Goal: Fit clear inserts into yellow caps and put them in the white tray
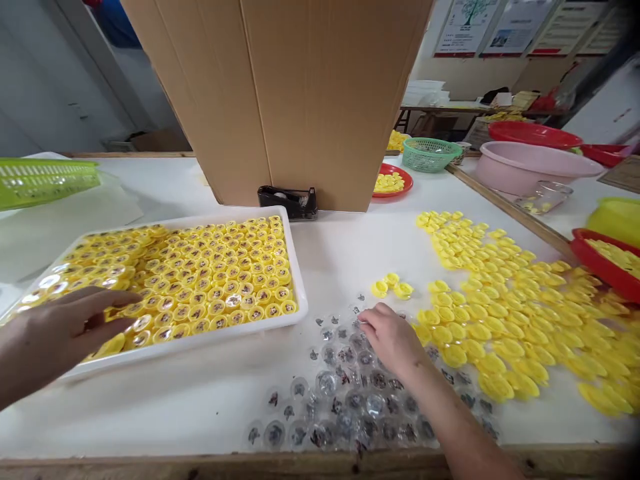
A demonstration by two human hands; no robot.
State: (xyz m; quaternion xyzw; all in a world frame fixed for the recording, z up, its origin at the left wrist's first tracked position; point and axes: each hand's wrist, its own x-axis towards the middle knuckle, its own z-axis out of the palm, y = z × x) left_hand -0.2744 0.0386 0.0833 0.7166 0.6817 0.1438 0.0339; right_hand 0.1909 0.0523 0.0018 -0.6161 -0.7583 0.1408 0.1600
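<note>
My left hand (70, 323) is over the front left of a white tray (299, 280), with thumb and fingers apart and nothing held between them. Round yellow caps (197, 310) with small printed pictures fill the tray, some stacked in a second layer at its left. My right hand (397, 340) is low over clear round domes (327, 382) with dark printed figures, spread on the white table. Its thumb and forefinger are pinched at the far edge of the domes; what they grip is too small to make out. Three yellow caps (393, 287) lie just beyond it.
Many loose yellow caps (493, 330) cover the table's right side. A tall cardboard box (300, 100) stands behind a black tape dispenser (289, 202). Green (430, 155) and pink (537, 163) basins, plus a red plate (400, 190), are farther back. A lime basket (47, 183) is at left.
</note>
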